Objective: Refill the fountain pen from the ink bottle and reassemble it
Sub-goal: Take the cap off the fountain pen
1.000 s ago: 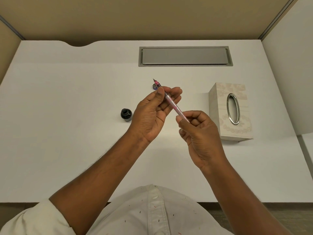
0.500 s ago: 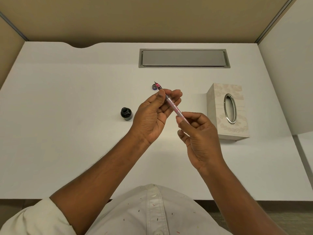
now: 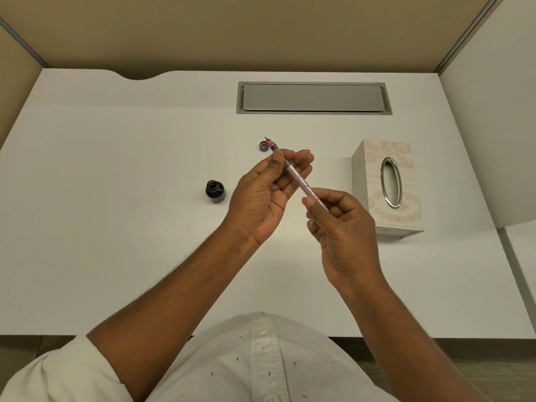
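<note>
A slim fountain pen with a pink grip and a clear barrel is held above the white desk, nib pointing away and to the left. My left hand pinches its front part between thumb and fingers. My right hand pinches the barrel's rear end. A small dark ink bottle stands uncapped on the desk, left of my left hand. Its small round cap lies on the desk just beyond the nib.
A patterned tissue box stands to the right of my hands. A grey cable-tray lid is set into the desk at the back. Beige partition walls close off the back and sides.
Both hands keep their hold on the pen with only slight finger shifts. The view has tilted a little.
</note>
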Action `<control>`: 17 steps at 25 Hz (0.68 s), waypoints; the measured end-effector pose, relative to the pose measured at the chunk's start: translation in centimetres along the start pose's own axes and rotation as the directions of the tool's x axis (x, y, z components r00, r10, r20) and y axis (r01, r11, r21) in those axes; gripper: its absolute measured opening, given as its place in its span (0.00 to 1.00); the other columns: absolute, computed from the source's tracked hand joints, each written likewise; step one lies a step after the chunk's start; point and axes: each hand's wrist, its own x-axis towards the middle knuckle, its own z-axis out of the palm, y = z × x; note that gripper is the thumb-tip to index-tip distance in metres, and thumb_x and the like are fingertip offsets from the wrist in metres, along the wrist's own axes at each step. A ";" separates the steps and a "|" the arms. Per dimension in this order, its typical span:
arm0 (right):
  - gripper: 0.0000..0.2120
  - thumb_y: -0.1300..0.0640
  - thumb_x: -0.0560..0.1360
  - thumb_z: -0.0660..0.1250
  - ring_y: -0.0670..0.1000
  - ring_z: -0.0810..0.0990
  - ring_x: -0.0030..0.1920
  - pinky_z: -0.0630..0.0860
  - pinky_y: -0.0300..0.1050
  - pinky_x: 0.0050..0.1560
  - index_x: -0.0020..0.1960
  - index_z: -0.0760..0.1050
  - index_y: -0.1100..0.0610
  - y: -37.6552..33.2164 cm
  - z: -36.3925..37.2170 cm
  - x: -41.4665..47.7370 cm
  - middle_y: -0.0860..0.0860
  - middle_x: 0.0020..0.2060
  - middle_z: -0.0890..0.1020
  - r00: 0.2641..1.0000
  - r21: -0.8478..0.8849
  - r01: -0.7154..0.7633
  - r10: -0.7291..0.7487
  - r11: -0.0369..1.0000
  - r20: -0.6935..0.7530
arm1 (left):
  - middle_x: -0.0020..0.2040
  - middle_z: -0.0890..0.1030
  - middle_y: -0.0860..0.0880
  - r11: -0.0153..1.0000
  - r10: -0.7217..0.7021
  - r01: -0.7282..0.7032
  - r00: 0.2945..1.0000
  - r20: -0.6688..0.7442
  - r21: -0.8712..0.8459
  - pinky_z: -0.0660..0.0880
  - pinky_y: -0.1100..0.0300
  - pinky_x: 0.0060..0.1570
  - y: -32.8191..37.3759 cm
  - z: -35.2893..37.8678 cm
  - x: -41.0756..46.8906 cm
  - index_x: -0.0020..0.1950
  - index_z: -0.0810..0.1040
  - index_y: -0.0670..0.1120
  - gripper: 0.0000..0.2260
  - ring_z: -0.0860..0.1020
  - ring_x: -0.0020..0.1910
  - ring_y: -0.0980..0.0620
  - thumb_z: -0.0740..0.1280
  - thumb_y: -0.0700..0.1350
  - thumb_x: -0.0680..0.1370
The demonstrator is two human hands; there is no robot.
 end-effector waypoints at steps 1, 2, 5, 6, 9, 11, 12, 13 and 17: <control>0.07 0.65 0.71 0.72 0.47 0.77 0.38 0.75 0.42 0.41 0.45 0.79 0.55 0.0 -0.1 0.0 0.48 0.37 0.81 0.999 -0.008 0.023 -0.023 1.000 -0.023 | 0.47 0.84 0.40 1.000 -0.005 0.005 1.000 0.002 -0.006 0.74 0.49 0.60 0.0 0.0 0.0 0.47 0.77 0.38 0.11 0.81 0.53 0.43 0.57 0.41 0.80; 0.09 0.66 0.70 0.73 0.48 0.78 0.39 0.76 0.43 0.42 0.45 0.77 0.55 0.1 -0.2 0.0 0.48 0.38 0.81 0.999 -0.004 0.029 -0.029 1.000 -0.038 | 0.47 0.84 0.40 1.000 -0.007 0.007 1.000 0.004 -0.010 0.74 0.49 0.60 -0.1 0.1 -0.1 0.48 0.78 0.38 0.11 0.81 0.53 0.43 0.57 0.41 0.80; 0.06 0.60 0.74 0.70 0.46 0.79 0.38 0.77 0.43 0.42 0.50 0.75 0.56 0.0 -0.2 0.1 0.49 0.39 0.82 0.998 0.054 -0.062 0.061 0.997 0.016 | 0.47 0.83 0.40 1.000 0.004 -0.004 1.000 0.008 -0.015 0.74 0.49 0.61 -0.2 0.1 -0.1 0.47 0.78 0.39 0.11 0.81 0.53 0.43 0.57 0.41 0.80; 0.05 0.56 0.77 0.66 0.46 0.79 0.36 0.77 0.41 0.41 0.51 0.76 0.56 -0.2 0.0 0.0 0.50 0.37 0.82 0.993 0.057 -0.108 0.105 0.992 0.056 | 0.47 0.83 0.40 1.000 0.008 -0.008 1.000 0.011 -0.013 0.74 0.49 0.61 -0.2 0.1 -0.1 0.46 0.78 0.39 0.11 0.81 0.53 0.43 0.57 0.41 0.80; 0.12 0.54 0.80 0.60 0.45 0.76 0.33 0.76 0.38 0.38 0.46 0.80 0.58 -0.1 0.0 0.0 0.51 0.33 0.82 0.989 0.040 -0.119 0.115 0.992 0.092 | 0.47 0.83 0.40 1.000 0.013 -0.014 1.000 0.020 0.013 0.74 0.49 0.61 -0.3 0.2 -0.1 0.46 0.78 0.39 0.12 0.81 0.54 0.43 0.57 0.41 0.80; 0.06 0.61 0.77 0.65 0.46 0.76 0.35 0.75 0.39 0.39 0.45 0.80 0.57 -0.1 -0.1 0.1 0.52 0.35 0.82 0.997 0.043 -0.067 0.065 0.997 0.046 | 0.47 0.83 0.40 1.000 0.013 -0.013 1.000 0.020 0.013 0.74 0.50 0.61 -0.3 0.2 -0.1 0.47 0.78 0.39 0.12 0.81 0.54 0.43 0.57 0.41 0.80; 0.04 0.63 0.75 0.68 0.47 0.77 0.37 0.75 0.40 0.40 0.45 0.80 0.56 -0.1 -0.2 0.2 0.52 0.37 0.82 0.999 0.045 -0.044 0.043 0.998 0.027 | 0.47 0.83 0.40 1.000 0.012 -0.012 1.000 0.019 0.007 0.74 0.49 0.61 -0.3 0.2 -0.1 0.46 0.79 0.39 0.12 0.81 0.54 0.43 0.57 0.41 0.80; 0.05 0.65 0.73 0.70 0.48 0.77 0.39 0.75 0.41 0.42 0.45 0.80 0.56 -0.1 -0.3 0.2 0.51 0.38 0.81 1.000 0.041 -0.023 0.023 0.999 0.008 | 0.47 0.84 0.40 1.000 0.010 -0.010 1.000 0.017 0.004 0.74 0.49 0.61 -0.3 0.2 -0.1 0.46 0.80 0.39 0.12 0.81 0.54 0.43 0.58 0.41 0.80; 0.08 0.66 0.71 0.71 0.50 0.77 0.41 0.76 0.45 0.43 0.43 0.76 0.55 0.2 -0.3 0.2 0.52 0.40 0.80 0.999 0.061 -0.022 0.024 0.998 -0.036 | 0.47 0.84 0.41 1.000 0.003 -0.004 1.000 0.006 0.007 0.73 0.48 0.61 -0.5 0.2 -0.1 0.47 0.79 0.39 0.12 0.81 0.53 0.43 0.57 0.41 0.80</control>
